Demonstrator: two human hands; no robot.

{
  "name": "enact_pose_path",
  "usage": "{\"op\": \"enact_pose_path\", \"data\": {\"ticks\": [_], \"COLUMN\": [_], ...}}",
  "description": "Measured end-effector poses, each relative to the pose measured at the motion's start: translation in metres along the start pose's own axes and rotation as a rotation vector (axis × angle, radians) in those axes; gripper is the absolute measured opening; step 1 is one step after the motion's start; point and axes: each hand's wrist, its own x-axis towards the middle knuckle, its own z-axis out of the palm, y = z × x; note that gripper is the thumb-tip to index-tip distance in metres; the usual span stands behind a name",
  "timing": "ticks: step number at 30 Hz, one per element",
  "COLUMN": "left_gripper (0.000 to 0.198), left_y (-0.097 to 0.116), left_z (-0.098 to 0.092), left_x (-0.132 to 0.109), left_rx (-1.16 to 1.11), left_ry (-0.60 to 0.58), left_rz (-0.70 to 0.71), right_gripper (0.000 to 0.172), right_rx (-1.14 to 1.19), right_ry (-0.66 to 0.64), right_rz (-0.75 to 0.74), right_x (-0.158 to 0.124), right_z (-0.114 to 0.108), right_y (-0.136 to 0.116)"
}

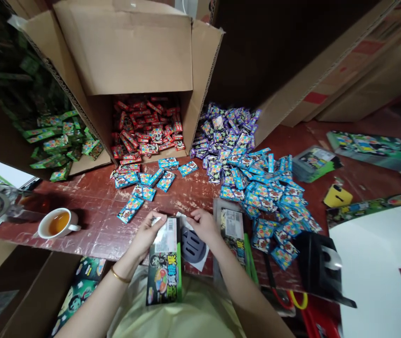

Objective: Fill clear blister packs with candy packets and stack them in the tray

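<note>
My left hand (150, 231) is closed round the upper edge of a black and green printed candy box (167, 277), tilted in front of my body. My right hand (203, 227) is beside the box's top end, thumb and fingers curled together near a small white piece (182, 217); what they pinch is too small to make out. Below that hand lies a dark grey slotted piece (192, 245), on something white. Right of my right wrist, a stack of flat printed boxes (233, 225) rests at the table edge.
Cardboard cartons hold green packets (57, 141), red packets (147, 126) and purple packets (231, 126). Blue packets (270, 192) are heaped at right, with several more (144, 191) at left. A cup of tea (58, 222) stands left; a black tape dispenser (321, 265) sits right.
</note>
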Motion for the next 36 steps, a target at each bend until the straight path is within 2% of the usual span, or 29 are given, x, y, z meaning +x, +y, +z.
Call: {"op": "enact_pose_path", "data": {"ticks": [4, 6, 9, 11, 13, 17, 20, 24, 27, 29, 31, 36], "left_gripper": [0.042, 0.042, 0.04, 0.039, 0.038, 0.038, 0.039, 0.039, 0.039, 0.039, 0.039, 0.036], "left_y": [-0.004, -0.005, -0.007, -0.008, -0.009, -0.008, -0.008, -0.007, -0.003, 0.002, 0.008, 0.02], "left_z": [0.0, -0.001, -0.003, -0.004, -0.005, -0.005, -0.004, -0.003, -0.002, 0.001, 0.005, 0.015], "left_x": [0.004, 0.005, 0.007, 0.008, 0.009, 0.01, 0.009, 0.008, 0.005, 0.0, -0.006, -0.016], "left_rx": [-0.03, -0.04, -0.05, -0.051, -0.048, -0.039, -0.039, -0.039, -0.021, -0.003, 0.06, 0.297], "left_ry": [-0.008, -0.008, -0.004, -0.001, 0.001, -0.005, -0.01, -0.004, 0.002, -0.008, -0.043, -0.077], "left_rz": [-0.05, -0.064, -0.06, -0.045, -0.03, -0.025, -0.034, -0.025, 0.001, 0.024, 0.063, 0.235], "right_gripper": [0.009, 0.005, 0.01, 0.012, 0.01, 0.049, 0.048, 0.041, 0.046, 0.051, 0.052, 0.041], "right_rx": [0.013, 0.025, 0.094, 0.202, 0.272, 0.253, 0.286, 0.425, 0.601, 0.71, 0.77, 0.712], "right_ry": [-0.074, -0.105, -0.156, -0.159, -0.115, -0.075, -0.098, -0.161, -0.146, -0.141, -0.212, -0.549], "right_rz": [-0.01, -0.044, -0.143, -0.193, -0.177, -0.132, -0.149, -0.118, 0.023, 0.075, 0.057, -0.081], "right_x": [0.008, 0.004, -0.004, -0.006, -0.003, 0.012, 0.017, 0.012, 0.008, 0.008, 0.01, 0.017], "right_z": [0.004, 0.001, -0.005, -0.006, -0.001, 0.019, 0.027, 0.015, -0.004, -0.017, -0.027, -0.035], "right_y": [-0.002, -0.003, -0.003, -0.001, 0.0, -0.004, -0.008, -0.01, -0.019, -0.034, -0.055, -0.097]}}
